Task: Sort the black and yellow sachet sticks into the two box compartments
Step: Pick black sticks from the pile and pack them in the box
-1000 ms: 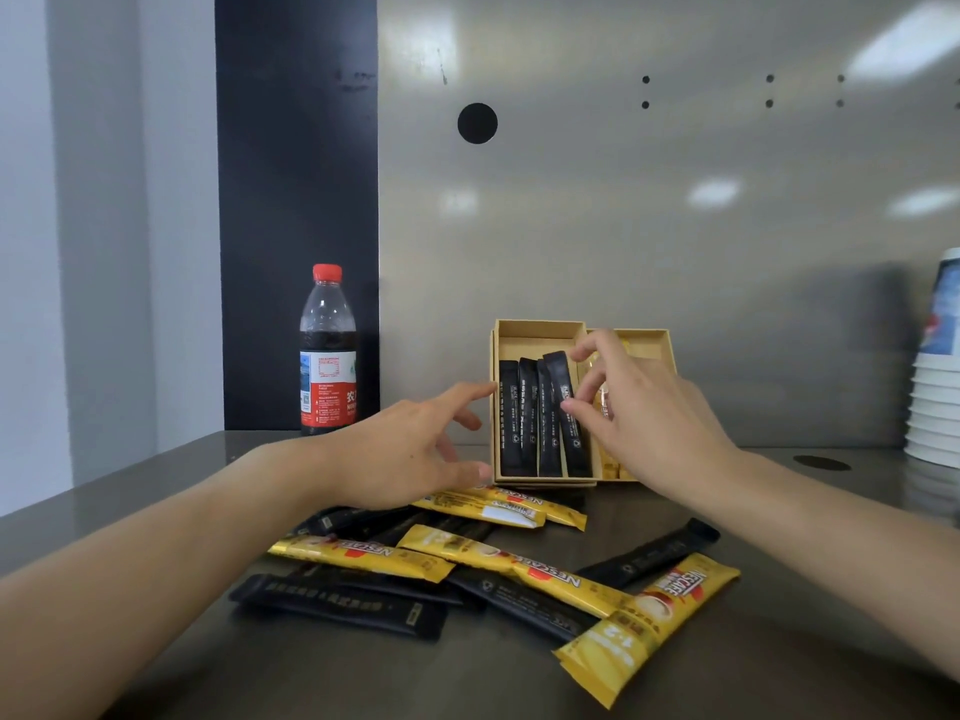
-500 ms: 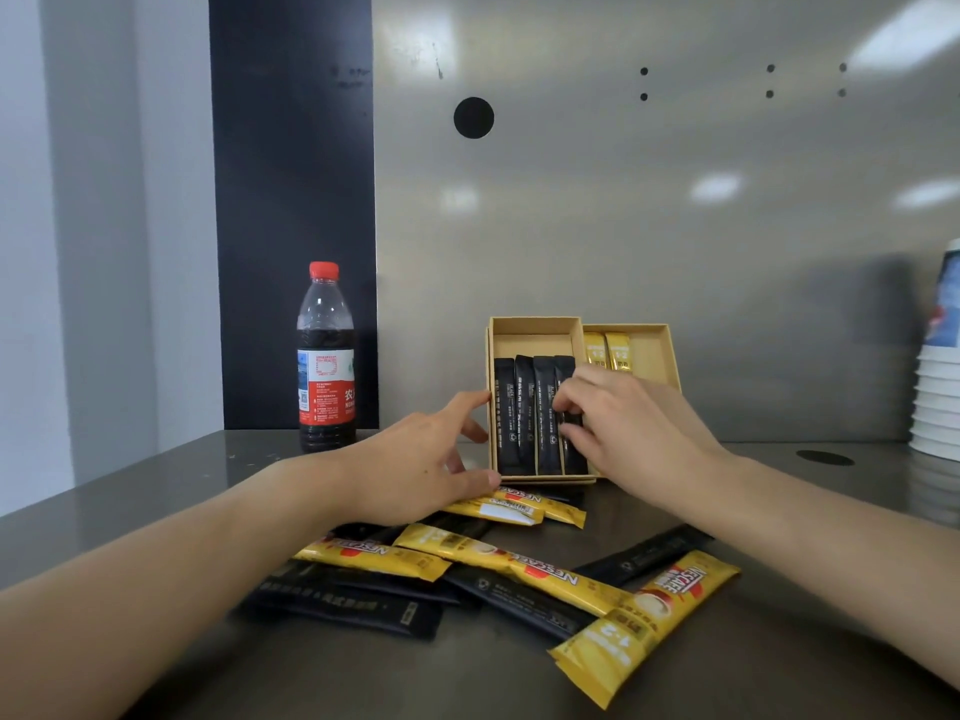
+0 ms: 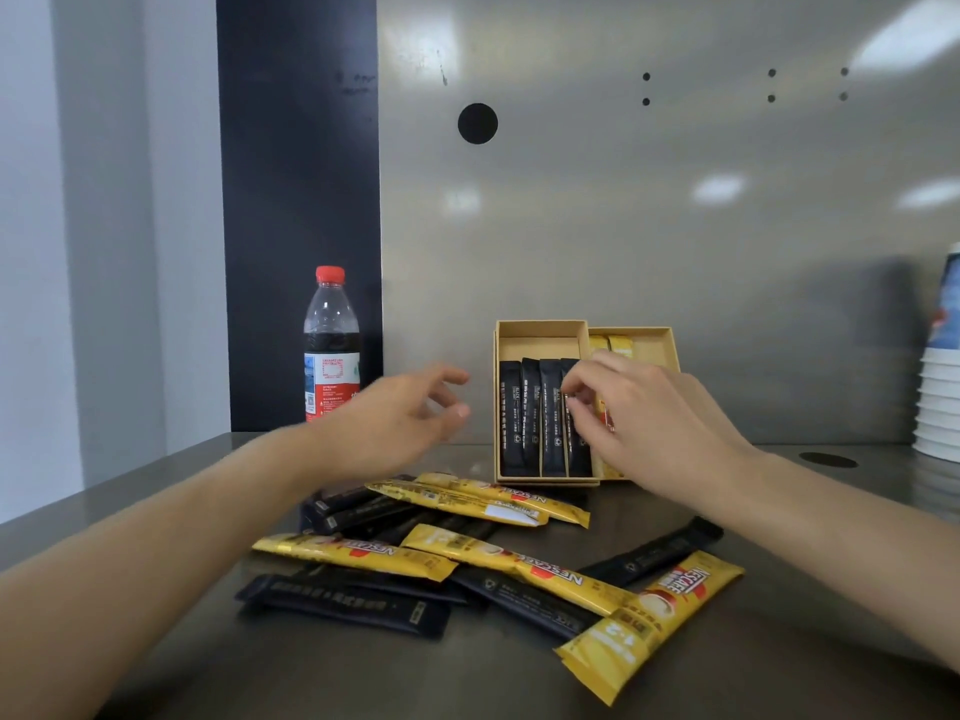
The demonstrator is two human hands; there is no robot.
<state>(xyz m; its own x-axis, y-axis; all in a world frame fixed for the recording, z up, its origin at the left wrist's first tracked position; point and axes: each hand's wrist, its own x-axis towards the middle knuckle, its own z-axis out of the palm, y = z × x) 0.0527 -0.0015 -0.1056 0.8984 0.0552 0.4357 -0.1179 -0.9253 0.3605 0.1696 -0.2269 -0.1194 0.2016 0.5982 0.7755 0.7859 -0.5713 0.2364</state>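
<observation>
The box (image 3: 540,328) is sitting on the table (image 3: 805,641) near the back wall. Four black sticks (image 3: 530,423) are standing side by side in its left compartment. Yellow sticks (image 3: 621,345) are showing in the right one, mostly hidden by the right hand (image 3: 654,423). That hand's fingers are lying curled, tips touching the rightmost black stick — whether they are pinching it I cannot tell. The left hand (image 3: 395,423) is hovering left of the box, blurred, fingers loosely spread and holding nothing. In front of the box a pile (image 3: 519,563) of loose black and yellow sticks is lying crisscrossed on the table. A bottle (image 3: 331,350) is standing at left — stacked cups (image 3: 940,402) are sitting at the right edge.
</observation>
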